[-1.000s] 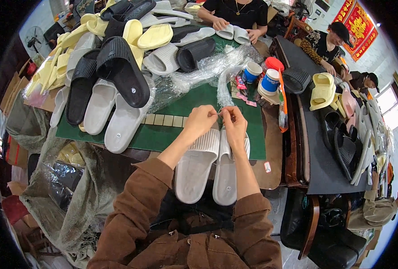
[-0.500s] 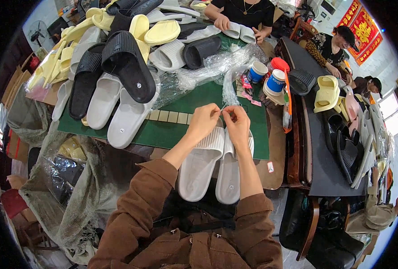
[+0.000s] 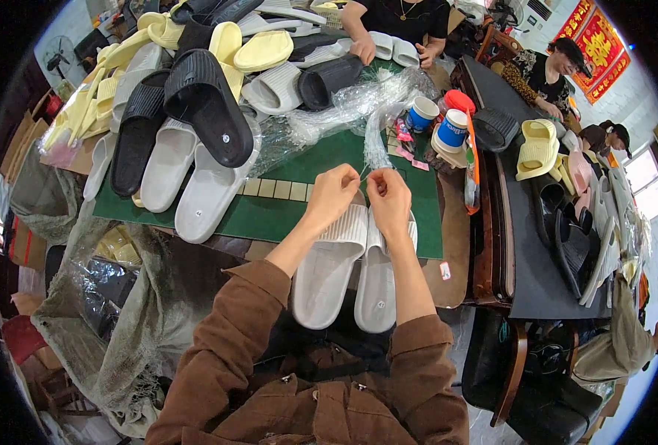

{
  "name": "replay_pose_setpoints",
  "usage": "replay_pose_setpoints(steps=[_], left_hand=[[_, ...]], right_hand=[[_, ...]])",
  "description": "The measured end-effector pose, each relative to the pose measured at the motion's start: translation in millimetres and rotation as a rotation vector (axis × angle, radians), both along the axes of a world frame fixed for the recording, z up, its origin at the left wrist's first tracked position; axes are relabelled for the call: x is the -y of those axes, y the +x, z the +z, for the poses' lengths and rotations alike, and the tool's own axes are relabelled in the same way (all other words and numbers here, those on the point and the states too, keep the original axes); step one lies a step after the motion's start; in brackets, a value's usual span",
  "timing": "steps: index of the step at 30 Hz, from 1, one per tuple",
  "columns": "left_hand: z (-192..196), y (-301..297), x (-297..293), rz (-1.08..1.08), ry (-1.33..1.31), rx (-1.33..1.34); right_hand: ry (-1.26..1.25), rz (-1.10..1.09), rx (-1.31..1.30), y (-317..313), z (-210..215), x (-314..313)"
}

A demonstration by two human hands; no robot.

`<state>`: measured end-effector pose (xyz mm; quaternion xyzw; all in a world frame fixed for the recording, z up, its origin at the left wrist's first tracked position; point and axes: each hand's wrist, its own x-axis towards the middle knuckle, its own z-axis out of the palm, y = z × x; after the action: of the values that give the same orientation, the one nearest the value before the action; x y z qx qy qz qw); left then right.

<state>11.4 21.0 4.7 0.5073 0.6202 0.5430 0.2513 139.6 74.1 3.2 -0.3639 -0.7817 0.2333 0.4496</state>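
A pair of light grey slide slippers, the left one and the right one, lies at the table's near edge with the toe openings toward me. Above their ribbed straps, my left hand and my right hand face each other with fingertips pinched. A very thin pale strand shows between the fingertips; its ends are hidden. Just beyond my right hand hangs a bundle of clear plastic strands, which runs back into a larger clear heap.
A pile of black, grey and yellow slippers covers the left of the green mat. Blue-and-white cups stand at the right. Further right, a dark table carries more slippers. Co-workers sit across and to the right.
My fingertips have drawn slightly apart, the left hand shifting a little left. The slippers stay in place under my hands; the whole view has shifted slightly.
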Motion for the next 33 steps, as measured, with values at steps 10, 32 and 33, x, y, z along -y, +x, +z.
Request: replay_pose_setpoints(steps=[10,32,33], left_hand=[[-3,7,-1,0.049,0.021,-0.080],[-11,9,-4,0.119,0.070,-0.177],[-10,10,-5,0.108,0.029,-0.150]], right_hand=[[-0.032,-0.062,-0.093,2,-5,-4],[-0.064,0.125,0.004,2,2,0],[-0.064,0.124,0.005,3,2,-1]])
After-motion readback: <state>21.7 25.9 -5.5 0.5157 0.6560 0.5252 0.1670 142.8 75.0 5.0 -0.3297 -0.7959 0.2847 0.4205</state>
